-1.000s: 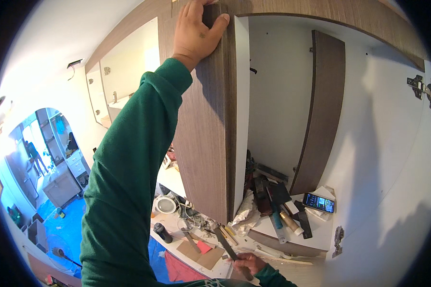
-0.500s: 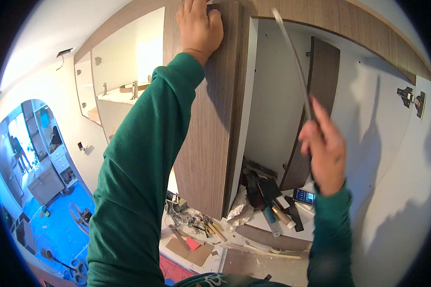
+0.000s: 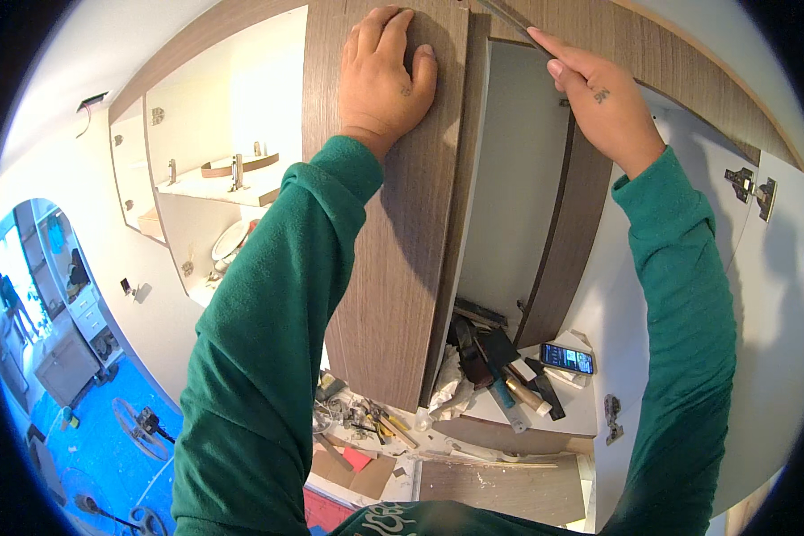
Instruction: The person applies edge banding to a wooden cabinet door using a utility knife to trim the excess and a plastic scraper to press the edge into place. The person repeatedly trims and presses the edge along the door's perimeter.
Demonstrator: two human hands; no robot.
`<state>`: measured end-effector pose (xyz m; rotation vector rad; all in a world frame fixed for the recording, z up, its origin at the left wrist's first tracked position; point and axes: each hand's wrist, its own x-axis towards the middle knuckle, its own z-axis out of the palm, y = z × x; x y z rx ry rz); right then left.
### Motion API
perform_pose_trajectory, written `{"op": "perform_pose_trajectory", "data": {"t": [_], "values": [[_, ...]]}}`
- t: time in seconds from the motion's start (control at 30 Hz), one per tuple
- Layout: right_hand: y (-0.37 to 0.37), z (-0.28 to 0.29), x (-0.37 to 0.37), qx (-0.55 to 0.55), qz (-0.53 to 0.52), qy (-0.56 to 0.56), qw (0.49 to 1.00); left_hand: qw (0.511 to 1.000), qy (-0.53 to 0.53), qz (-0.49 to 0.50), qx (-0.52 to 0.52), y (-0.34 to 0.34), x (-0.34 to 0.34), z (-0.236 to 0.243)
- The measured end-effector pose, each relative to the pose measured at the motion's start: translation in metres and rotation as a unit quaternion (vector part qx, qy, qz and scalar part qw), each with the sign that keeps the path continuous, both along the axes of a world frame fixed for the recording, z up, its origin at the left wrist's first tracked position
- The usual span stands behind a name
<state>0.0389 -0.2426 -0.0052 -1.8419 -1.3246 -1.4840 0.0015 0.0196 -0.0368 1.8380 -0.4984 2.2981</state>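
Observation:
My left hand lies on the upper front of a vertical brown wood-grain panel of the wall cabinet, fingers bent slightly and a little apart. My right hand, higher on the right, grips a long, thin dark bar, which angles up-left to the panel's top corner; its far end leaves the picture. Right of the panel is an open compartment with a loose brown board upright inside.
Dark tools and a phone lie in the compartment. Scraps litter the counter below. An open white door stands right, a lit cabinet left. A person is in the far doorway above blue floor sheeting.
My right hand has risen from low by the counter to the cabinet's top with the bar. My left hand now rests on the panel's face, slightly lower and right of where it was.

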Motion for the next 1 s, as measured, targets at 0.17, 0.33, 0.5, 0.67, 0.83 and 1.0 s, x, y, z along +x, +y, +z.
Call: {"op": "perform_pose_trajectory", "data": {"t": [0.17,0.33,0.5,0.67,0.83,1.0], "values": [[0.007,0.011,-0.01,-0.011,-0.006,0.104,0.994,1.0,-0.005,-0.026,0.002,-0.001,-0.001,0.001],[0.017,0.015,-0.022,-0.012,0.01,0.169,0.985,0.999,-0.021,-0.023,0.008,0.006,-0.001,0.001],[0.021,0.023,-0.024,-0.018,-0.004,0.188,0.982,0.999,-0.015,-0.033,0.008,0.008,0.001,0.002],[0.026,0.023,-0.02,-0.011,-0.007,0.157,0.988,0.999,-0.003,-0.043,0.003,0.007,-0.003,-0.001],[0.033,0.02,-0.01,-0.016,0.001,0.08,0.997,0.999,-0.01,-0.041,0.004,0.01,-0.001,0.0],[0.034,0.006,-0.007,0.005,-0.002,0.088,0.996,0.999,-0.008,-0.037,-0.001,0.007,-0.001,-0.001]]}}
